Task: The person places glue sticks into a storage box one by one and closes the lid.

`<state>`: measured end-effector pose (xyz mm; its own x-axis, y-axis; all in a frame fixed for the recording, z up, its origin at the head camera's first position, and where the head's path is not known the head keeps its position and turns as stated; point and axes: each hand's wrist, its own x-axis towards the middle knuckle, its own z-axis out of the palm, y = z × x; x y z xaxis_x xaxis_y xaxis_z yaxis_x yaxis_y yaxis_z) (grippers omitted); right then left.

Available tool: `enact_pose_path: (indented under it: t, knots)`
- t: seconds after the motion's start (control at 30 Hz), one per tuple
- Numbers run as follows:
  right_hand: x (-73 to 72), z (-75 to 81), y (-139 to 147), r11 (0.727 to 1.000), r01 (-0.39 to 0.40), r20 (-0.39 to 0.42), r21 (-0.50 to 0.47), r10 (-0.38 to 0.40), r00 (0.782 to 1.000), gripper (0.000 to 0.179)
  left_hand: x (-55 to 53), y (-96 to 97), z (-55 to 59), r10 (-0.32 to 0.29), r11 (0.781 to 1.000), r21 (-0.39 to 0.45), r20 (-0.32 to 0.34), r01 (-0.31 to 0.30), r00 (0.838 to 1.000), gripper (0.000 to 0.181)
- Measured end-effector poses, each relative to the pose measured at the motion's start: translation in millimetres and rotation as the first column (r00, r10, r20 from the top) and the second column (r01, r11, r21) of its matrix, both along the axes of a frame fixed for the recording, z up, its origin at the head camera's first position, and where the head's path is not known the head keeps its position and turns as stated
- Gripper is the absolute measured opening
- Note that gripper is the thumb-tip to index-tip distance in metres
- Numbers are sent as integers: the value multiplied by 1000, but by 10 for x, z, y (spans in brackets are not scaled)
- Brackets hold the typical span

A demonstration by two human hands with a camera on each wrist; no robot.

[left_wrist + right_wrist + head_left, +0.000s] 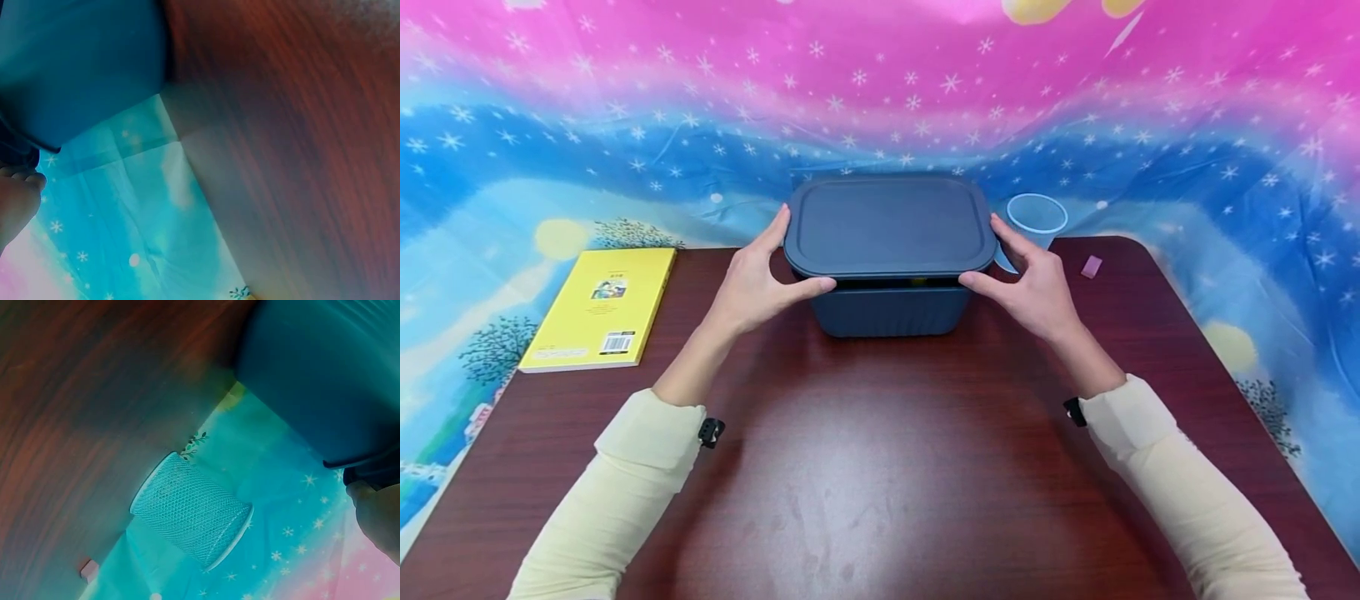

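Note:
A dark blue-grey lid (887,225) lies over the top of a ribbed storage box (891,312) of the same colour. A dark gap shows between lid and box along the front, with a small bit of yellow inside. My left hand (748,279) grips the lid's left end, thumb on the front edge and fingers along the side. My right hand (1037,287) holds the right end the same way. The wrist views show the box's side walls, and the right wrist view shows the right hand (378,515) at the lid's edge; most fingers are hidden.
Right of the box stands a light blue mesh pen holder (190,512), close to my right hand. A small pink eraser-like block (1092,267) lies further right. On the table's left side lies a yellow book (606,308). A patterned cloth backdrop (880,100) hangs behind the table.

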<state>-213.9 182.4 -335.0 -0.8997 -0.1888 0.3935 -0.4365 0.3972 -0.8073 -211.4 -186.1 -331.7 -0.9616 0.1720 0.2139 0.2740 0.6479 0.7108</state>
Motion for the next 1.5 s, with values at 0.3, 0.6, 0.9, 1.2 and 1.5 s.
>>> enact_pose_path:
  t: [0.3,0.6,0.9,1.2,1.5]
  knots:
    - [11,-102,9,999,23,-10,41,-23,1000,84,25,13,-138,-5,1000,-2,22,5,1000,114]
    - [31,-176,12,999,21,8,31,-21,1000,84,26,22,-213,-17,1000,-19,34,17,999,117]
    - [43,-214,13,998,24,31,52,-26,999,83,34,13,-236,-14,1000,-12,42,14,999,115]
    - [42,-203,41,993,43,13,112,-45,999,82,33,6,-227,-17,997,-81,40,20,999,119]
    - [23,-201,50,978,67,-18,197,-65,998,84,26,-16,-207,-18,990,-136,42,24,999,120]
